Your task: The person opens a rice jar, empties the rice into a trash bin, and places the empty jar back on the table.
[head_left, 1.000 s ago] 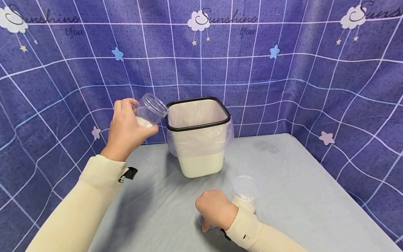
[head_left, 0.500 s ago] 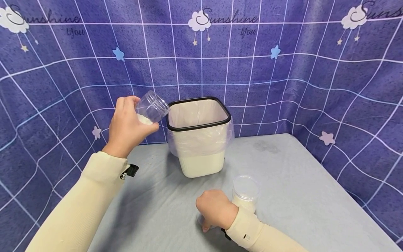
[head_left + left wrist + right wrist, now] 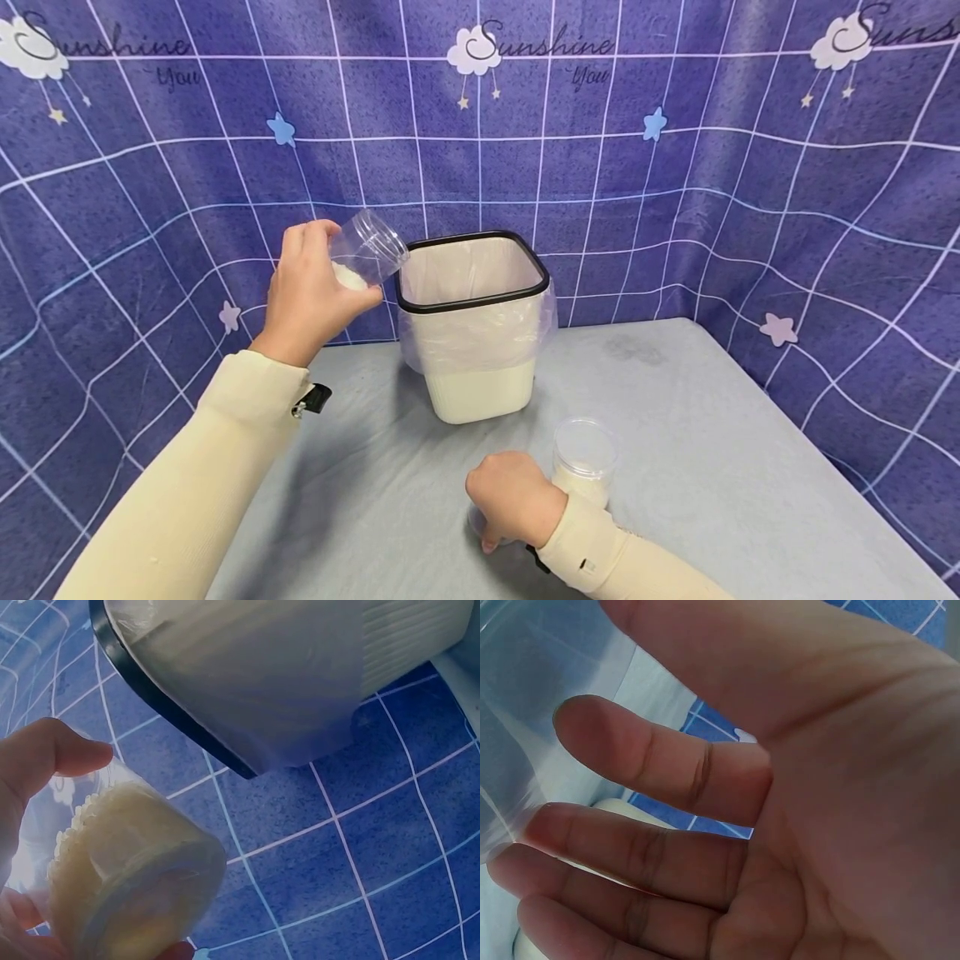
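Note:
My left hand (image 3: pixel 307 283) holds a clear plastic jar (image 3: pixel 375 246) tilted beside the bin, its mouth at the bin's left rim. White rice-like grains (image 3: pixel 127 847) lie against the jar's base and lower side. The bin (image 3: pixel 480 396) is cream with a black rim and a clear liner. Near the table's front, my right hand (image 3: pixel 517 496) grips a clear plastic container (image 3: pixel 517 727) with fingers pointing down; the hand hides most of it. In the right wrist view its fingertips touch the clear wall. Just right of that hand stands another clear jar (image 3: pixel 585 450) with pale contents.
A grey cloth covers the table (image 3: pixel 675 417). Behind and at both sides hangs a purple-blue curtain (image 3: pixel 480 167) with white grid lines, clouds and stars. The bin stands near the back edge, between the curtain and my right hand.
My left hand has risen slightly and moved a little right with the jar, bringing its mouth over the bin's left rim. The right hand has stayed put.

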